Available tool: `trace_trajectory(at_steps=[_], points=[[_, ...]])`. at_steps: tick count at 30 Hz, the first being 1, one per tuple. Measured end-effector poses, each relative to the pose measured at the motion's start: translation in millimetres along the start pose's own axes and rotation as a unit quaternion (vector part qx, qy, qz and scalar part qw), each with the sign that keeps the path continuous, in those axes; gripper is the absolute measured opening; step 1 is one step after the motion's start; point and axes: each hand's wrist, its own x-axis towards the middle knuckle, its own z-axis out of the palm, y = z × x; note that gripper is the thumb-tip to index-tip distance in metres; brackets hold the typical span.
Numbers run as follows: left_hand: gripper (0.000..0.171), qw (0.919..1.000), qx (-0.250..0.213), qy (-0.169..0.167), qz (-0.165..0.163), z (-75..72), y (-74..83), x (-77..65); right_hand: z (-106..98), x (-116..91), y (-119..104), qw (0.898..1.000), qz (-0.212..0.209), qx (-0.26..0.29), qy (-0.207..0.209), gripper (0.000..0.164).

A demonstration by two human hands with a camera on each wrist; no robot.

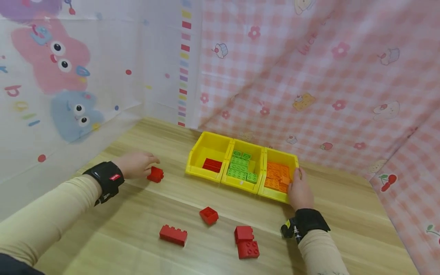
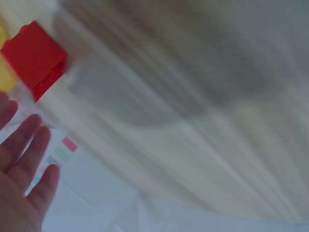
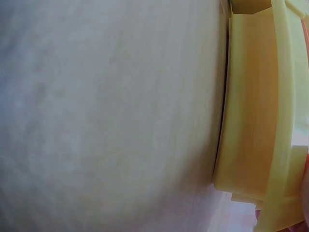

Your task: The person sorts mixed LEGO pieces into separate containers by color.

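My left hand [image 1: 135,165] reaches over the table beside a red toy brick [image 1: 156,174]. In the left wrist view its fingers [image 2: 21,164] are spread and apart from that brick [image 2: 34,58]. My right hand [image 1: 301,190] grips the right side wall of a yellow bin [image 1: 271,194] that holds orange bricks [image 1: 275,173]. The right wrist view shows the bin's outer wall [image 3: 251,106] large, with the hand mostly hidden at the frame edge. Two more yellow bins adjoin it: the middle one has green bricks [image 1: 238,166], the left one red bricks [image 1: 212,165].
On the near part of the wooden table [image 1: 137,229] lie a long red brick [image 1: 173,235], a tipped red brick [image 1: 209,215] and two red bricks [image 1: 248,249] close together. A patterned cloth [image 1: 261,76] hangs right behind the bins and along both sides.
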Motion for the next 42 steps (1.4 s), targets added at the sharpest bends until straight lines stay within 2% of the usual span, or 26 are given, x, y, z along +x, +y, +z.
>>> trace_trajectory(at_steps=[5, 9, 13, 16, 21, 27, 30, 33, 37, 40, 42], points=[[0.029, 0.9992, -0.024, -0.031, 0.002, 12.2, 6.3, 3.5, 0, -5, 10, 1.0, 0.0, -0.009, 0.014, 0.056], [0.023, 0.9985, -0.042, -0.035, 0.004, 13.9, 12.3, 6.4, 0, -6, 12, 1.0, 0.005, -0.014, 0.014, 0.056], [0.022, 0.9979, -0.047, -0.044, 0.008, 9.0, 17.1, 13.9, 1, -4, 13, 1.0, 0.01, -0.015, 0.013, 0.057], [0.03, 0.9975, -0.061, -0.031, 0.014, -3.6, 28.2, 26.0, 1, -3, 13, 1.0, 0.009, -0.015, 0.016, 0.057], [0.04, 0.9962, -0.072, 0.025, 0.043, -22.7, 52.8, 55.8, 1, -3, 12, 0.999, 0.002, -0.015, 0.029, 0.056], [0.033, 0.9919, -0.006, 0.088, 0.091, -24.9, 74.3, 89.2, 1, -3, 8, 1.0, 0.007, -0.008, 0.023, 0.056], [0.026, 0.9892, 0.041, 0.097, 0.102, -20.7, 80.0, 101.0, 2, -2, 6, 1.0, 0.008, -0.005, 0.018, 0.057], [0.021, 0.9875, 0.098, 0.079, 0.095, -17.9, 83.7, 107.9, 2, 1, 4, 1.0, 0.006, -0.003, 0.019, 0.057], [0.019, 0.9816, 0.171, 0.023, 0.08, -13.2, 87.7, 114.3, 4, 2, 4, 1.0, 0.005, 0.001, 0.023, 0.057], [0.018, 0.9773, 0.195, -0.009, 0.082, -9.6, 89.2, 117.4, 5, 2, 5, 1.0, 0.005, 0.001, 0.024, 0.057], [0.013, 0.9764, 0.196, -0.015, 0.089, -6.0, 89.3, 119.5, 5, 1, 6, 1.0, 0.008, 0.001, 0.022, 0.057]])
